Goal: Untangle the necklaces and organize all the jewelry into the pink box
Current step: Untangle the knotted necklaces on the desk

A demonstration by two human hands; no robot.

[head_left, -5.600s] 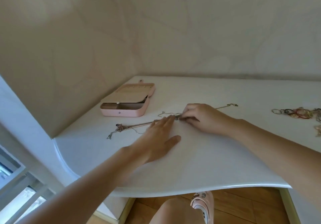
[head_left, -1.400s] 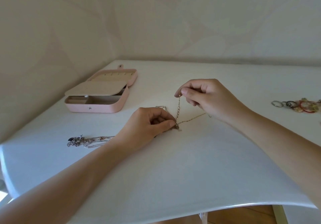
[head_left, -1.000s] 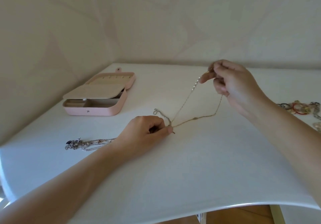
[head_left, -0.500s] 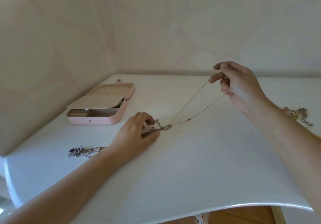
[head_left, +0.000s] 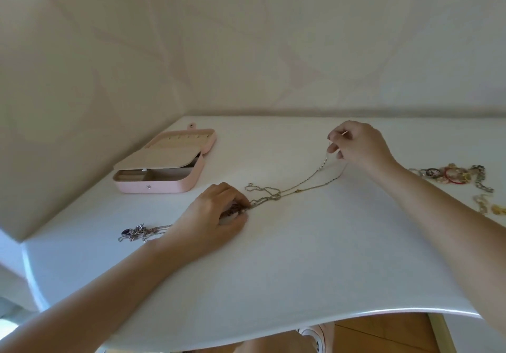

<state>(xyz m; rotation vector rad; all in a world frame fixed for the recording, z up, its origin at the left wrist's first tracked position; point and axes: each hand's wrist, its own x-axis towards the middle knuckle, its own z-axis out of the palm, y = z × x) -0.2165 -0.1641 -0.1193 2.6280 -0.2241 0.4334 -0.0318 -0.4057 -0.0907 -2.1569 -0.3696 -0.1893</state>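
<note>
The right hand (head_left: 358, 144) now sits lower and nearer the counter (head_left: 301, 270) than half a second ago, and the gold chain (head_left: 309, 187) it draws out runs at a shallower slope. Its grip is closed in a pinch: thumb and forefinger hold the chain's far end just above the surface. From there two strands run back to a knot in the necklaces (head_left: 269, 196), which lie on the counter between the hands.

The left hand (head_left: 216, 215) rests on the counter with its fingers curled over the bundled necklaces, its grip closed on them. The pendant ends (head_left: 137, 233) trail out behind the wrist.

The pink box (head_left: 164, 185) stands open at the counter's left rear, near the wall, with its lid laid back and a beige inner flap partly raised. Loose jewelry (head_left: 454, 174) — rings and bracelets — lies at the right edge, well apart from the box.
</note>
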